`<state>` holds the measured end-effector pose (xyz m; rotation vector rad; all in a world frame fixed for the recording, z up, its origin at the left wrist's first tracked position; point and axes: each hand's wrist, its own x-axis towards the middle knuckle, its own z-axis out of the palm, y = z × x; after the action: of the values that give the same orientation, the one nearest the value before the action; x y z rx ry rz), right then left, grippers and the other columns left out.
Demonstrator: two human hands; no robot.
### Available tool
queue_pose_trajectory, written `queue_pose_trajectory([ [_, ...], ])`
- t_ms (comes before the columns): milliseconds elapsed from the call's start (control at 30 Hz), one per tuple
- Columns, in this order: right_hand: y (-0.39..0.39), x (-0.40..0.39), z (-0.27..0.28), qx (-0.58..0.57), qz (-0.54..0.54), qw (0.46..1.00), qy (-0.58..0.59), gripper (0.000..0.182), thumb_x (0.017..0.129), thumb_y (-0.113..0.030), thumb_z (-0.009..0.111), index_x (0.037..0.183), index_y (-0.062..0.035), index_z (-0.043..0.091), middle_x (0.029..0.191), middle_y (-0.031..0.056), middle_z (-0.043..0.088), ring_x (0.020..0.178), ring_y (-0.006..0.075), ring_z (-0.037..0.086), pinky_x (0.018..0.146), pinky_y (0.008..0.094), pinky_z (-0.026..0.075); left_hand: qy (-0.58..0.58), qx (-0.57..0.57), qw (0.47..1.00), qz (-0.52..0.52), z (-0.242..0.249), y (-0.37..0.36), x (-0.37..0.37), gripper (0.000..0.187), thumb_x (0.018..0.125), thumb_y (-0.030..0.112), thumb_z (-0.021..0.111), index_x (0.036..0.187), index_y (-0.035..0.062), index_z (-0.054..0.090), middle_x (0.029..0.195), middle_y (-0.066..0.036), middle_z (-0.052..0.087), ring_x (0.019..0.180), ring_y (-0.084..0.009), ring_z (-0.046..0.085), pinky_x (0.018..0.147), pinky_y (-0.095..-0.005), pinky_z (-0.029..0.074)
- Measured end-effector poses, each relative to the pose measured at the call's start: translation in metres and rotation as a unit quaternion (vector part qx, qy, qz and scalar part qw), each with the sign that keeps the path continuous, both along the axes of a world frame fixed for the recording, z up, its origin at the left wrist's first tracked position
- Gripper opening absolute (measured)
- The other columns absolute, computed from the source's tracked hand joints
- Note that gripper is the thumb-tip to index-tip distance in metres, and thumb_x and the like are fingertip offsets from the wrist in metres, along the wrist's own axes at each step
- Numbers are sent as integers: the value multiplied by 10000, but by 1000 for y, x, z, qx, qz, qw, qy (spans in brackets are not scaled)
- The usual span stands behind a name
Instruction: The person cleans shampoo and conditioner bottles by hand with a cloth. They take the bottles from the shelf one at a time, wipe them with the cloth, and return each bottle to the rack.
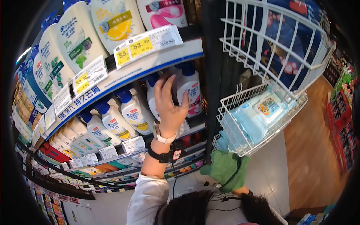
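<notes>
My left hand (170, 107) reaches into the lower shelf, its fingers spread and curving slightly. Its fingertips are beside a white bottle with a blue cap (151, 99), partly hidden behind the hand. To the right of my thumb stands another white pump bottle with a pink label (193, 92). Whether the fingers touch either bottle is unclear. At the lower right, green cloth (227, 168) covers my right hand, and only a bit of wrist (241, 190) shows below it. Those fingers are hidden.
Large shampoo bottles (80, 35) stand above the price-tag rail (108, 80). More pump bottles (137, 112) line the lower shelf to the left. At right, a wire basket (240, 152) holds a pack of wipes (258, 114), below a bigger basket (243, 28) with dark blue packages.
</notes>
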<state>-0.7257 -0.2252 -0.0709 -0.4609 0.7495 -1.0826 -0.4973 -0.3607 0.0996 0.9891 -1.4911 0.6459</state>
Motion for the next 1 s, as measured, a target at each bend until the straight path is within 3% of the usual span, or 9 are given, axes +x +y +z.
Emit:
queue_pose_trajectory([
  [67,-2,-1,1,1,1,1000,5,516,810,-268,557,1249,-69,372,1165,87,492,1036,209,503,908,354,400,7,-49,996,71,-1,3,6,510,648,6,647,1114,-21,441,1150,-189,402,1045,-335,440,904,-373,359],
  [233,-1,-2,-1,15,3,1000,12,517,806,-262,560,1247,-67,373,1163,84,494,1034,205,504,906,351,401,57,53,986,149,-11,-4,19,560,673,46,633,1167,-46,386,1149,-256,339,1078,-395,373,908,-405,341],
  [467,-2,2,-3,11,9,1000,17,519,800,-254,566,1244,-64,375,1159,81,496,1031,200,505,903,347,403,35,54,992,104,-17,-2,29,586,633,24,628,1168,-36,396,1175,-274,289,1077,-425,356,884,-424,360],
  [567,-4,5,-3,9,17,1000,20,520,798,-251,568,1242,-62,376,1157,80,496,1030,197,506,901,345,404,-33,46,986,157,-12,10,29,587,623,43,651,1157,-19,414,1167,-257,331,1060,-407,384,875,-419,367],
  [600,-5,7,-3,7,18,1000,18,520,797,-250,569,1242,-62,376,1157,80,497,1030,197,506,901,345,404,-50,45,989,130,-5,18,27,592,622,51,657,1157,-17,415,1155,-248,355,1052,-401,395,875,-419,366],
  [667,-6,11,-4,7,20,1000,22,521,795,-248,570,1241,-61,376,1155,79,497,1029,195,506,900,344,405,-81,41,993,75,17,44,21,600,619,68,670,1158,-12,418,1131,-229,403,1034,-389,417,873,-419,365],
  [800,-5,16,-1,2,19,999,27,522,792,-243,573,1239,-59,377,1153,77,498,1027,192,507,898,342,406,-145,-116,979,88,103,66,25,547,622,93,687,1109,-10,459,1082,-203,459,1004,-367,445,874,-408,363],
  [900,3,11,0,2,6,1000,29,523,790,-240,576,1238,-58,378,1152,76,499,1026,190,507,896,340,406,-140,-152,973,102,173,51,36,491,636,140,691,1055,-15,487,1077,-213,469,1005,-341,449,869,-389,366],
  [1000,13,9,1,-5,-6,1000,26,523,787,-236,578,1237,-56,379,1150,75,500,1025,188,508,895,338,407,-221,-188,950,112,217,17,41,492,656,217,676,1047,-14,487,992,-205,524,939,-329,492,808,-394,404],
])
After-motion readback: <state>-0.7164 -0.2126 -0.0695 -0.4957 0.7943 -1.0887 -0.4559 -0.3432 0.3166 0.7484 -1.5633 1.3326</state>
